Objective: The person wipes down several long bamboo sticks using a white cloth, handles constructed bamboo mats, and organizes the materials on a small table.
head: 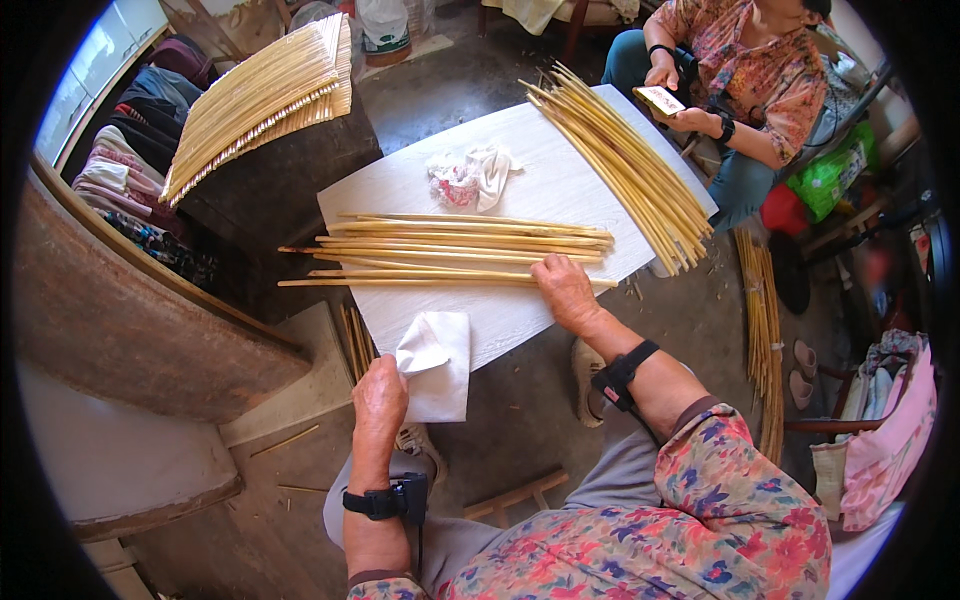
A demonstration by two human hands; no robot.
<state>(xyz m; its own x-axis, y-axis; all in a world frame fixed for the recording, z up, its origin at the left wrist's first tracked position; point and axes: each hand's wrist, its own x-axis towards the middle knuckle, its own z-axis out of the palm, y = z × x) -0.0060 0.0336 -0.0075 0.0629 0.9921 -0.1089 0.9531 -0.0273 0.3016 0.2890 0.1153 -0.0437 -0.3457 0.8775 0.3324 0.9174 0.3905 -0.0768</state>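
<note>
My left hand [381,394] grips the near-left corner of a white cloth [442,390], which drapes over the near edge of the white table [390,176]. Across the tabletop lies a loose row of several peeled, straw-coloured plant stalks [450,241], their left ends jutting past the edge. My right hand [564,291] is curled over the right part of the nearest stalks; its fingertips are hidden. Beyond the row sits a crumpled white and red rag [469,178].
A thick bundle of stalks [622,169] covers the table's right end. Behind it a seated person [742,90] holds a phone [661,100]. A slatted stalk mat [259,97] rests on a dark chest at left. Another tied bundle [761,337] lies on the floor at right, near pink slippers [802,373].
</note>
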